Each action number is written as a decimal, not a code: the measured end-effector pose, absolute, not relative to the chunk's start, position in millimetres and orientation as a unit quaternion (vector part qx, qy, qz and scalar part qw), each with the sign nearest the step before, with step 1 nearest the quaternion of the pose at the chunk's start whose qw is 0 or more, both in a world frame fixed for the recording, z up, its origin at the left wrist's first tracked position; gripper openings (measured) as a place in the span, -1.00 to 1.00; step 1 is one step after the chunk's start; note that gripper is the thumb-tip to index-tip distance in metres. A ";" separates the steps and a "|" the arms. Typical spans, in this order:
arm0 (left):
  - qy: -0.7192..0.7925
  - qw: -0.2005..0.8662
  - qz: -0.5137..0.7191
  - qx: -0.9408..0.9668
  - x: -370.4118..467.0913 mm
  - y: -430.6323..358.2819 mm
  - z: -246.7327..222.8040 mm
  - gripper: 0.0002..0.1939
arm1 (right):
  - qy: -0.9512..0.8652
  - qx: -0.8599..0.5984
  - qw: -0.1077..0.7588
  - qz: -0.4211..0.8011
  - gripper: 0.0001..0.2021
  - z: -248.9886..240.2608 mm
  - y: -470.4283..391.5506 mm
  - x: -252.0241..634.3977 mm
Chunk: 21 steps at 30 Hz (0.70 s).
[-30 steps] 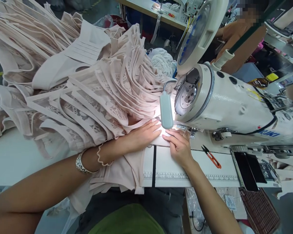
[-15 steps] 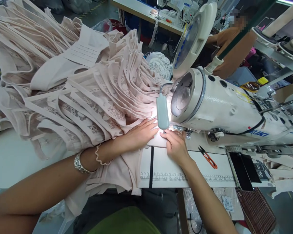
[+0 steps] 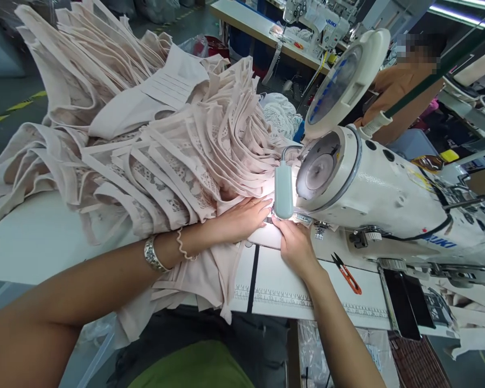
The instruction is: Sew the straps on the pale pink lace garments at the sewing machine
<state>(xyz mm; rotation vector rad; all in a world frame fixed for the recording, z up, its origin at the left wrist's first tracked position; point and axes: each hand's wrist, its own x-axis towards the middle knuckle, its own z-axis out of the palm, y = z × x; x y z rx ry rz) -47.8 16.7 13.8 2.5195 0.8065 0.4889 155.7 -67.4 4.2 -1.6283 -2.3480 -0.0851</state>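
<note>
My left hand (image 3: 246, 220) lies flat with its fingers stretched out on the near edge of a heap of beige lace-trimmed garments (image 3: 178, 178), just left of the needle area. Close by, my right hand (image 3: 298, 245) has its fingers curled and pressed together on the beige fabric under the sewing machine head (image 3: 364, 178). A small grey-green lamp (image 3: 283, 191) hangs over this spot. Its housing and bright glare hide the needle and some of my right fingertips.
Orange thread snips (image 3: 347, 274) and a dark phone-like slab (image 3: 402, 302) lie right of my right hand. A ruler strip (image 3: 278, 298) runs along the table's front edge. A round magnifier (image 3: 345, 81) stands above the machine. Behind it a person (image 3: 404, 91) sits.
The whole view has shifted, so the heap and machine appear farther right and slightly lower. Both hands stay beside the needle area, and my right fingertips are now tucked closer below the lamp.
</note>
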 end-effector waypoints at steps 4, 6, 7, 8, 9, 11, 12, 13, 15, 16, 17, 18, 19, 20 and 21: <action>0.287 0.235 0.181 0.911 -47.3 22.6 15.3 -0.76 | -0.821 -0.555 0.125 -0.041 -0.48 5.9 -66.7 157.0; 0.295 0.237 0.180 0.908 -47.0 26.2 14.7 -0.75 | -0.819 -0.559 0.121 -0.045 -0.49 5.6 -66.5 156.7; 0.300 0.238 0.177 0.907 -46.8 27.8 14.3 -0.74 | -0.817 -0.562 0.121 -0.048 -0.49 5.1 -66.3 156.3; 0.302 0.238 0.173 0.907 -46.5 29.3 14.0 -0.73 | -0.815 -0.564 0.122 -0.053 -0.49 4.4 -66.0 155.8; 0.302 0.238 0.168 0.908 -46.2 30.4 13.9 -0.72 | -0.812 -0.568 0.125 -0.059 -0.48 3.5 -65.4 155.2; 0.299 0.228 0.164 0.912 -45.7 31.1 14.0 -0.72 | -0.797 -0.584 0.133 -0.074 -0.48 1.6 -63.4 153.6; 0.304 0.215 0.167 0.913 -45.5 30.6 14.2 -0.71 | -0.786 -0.599 0.132 -0.079 -0.51 1.2 -61.9 152.7; 0.314 0.193 0.173 0.913 -45.4 29.4 14.4 -0.71 | -0.772 -0.619 0.124 -0.079 -0.54 1.3 -60.1 151.5; 0.331 0.127 0.186 0.916 -45.9 25.7 15.2 -0.76 | -0.740 -0.666 0.081 -0.055 -0.59 4.2 -56.3 148.3; 0.321 0.084 0.189 0.924 -46.5 23.4 15.7 -0.79 | -0.721 -0.690 0.048 -0.033 -0.61 7.0 -54.5 146.0; 0.295 0.039 0.187 0.936 -47.3 21.2 16.3 -0.79 | -0.701 -0.713 0.015 -0.009 -0.62 10.7 -53.0 143.5; 0.261 -0.004 0.182 0.948 -48.3 19.2 17.0 -0.75 | -0.682 -0.731 -0.011 0.012 -0.64 14.8 -51.9 140.7; 0.227 -0.042 0.175 0.957 -49.2 17.7 17.7 -0.72 | -0.666 -0.745 -0.028 0.025 -0.65 18.9 -51.3 137.8; 0.207 -0.069 0.167 0.961 -49.9 16.6 18.4 -0.69 | -0.656 -0.754 -0.033 0.030 -0.67 22.7 -51.1 135.2; 0.205 -0.083 0.160 0.962 -50.2 16.2 19.1 -0.69 | -0.654 -0.756 -0.026 0.026 -0.68 25.8 -51.4 132.9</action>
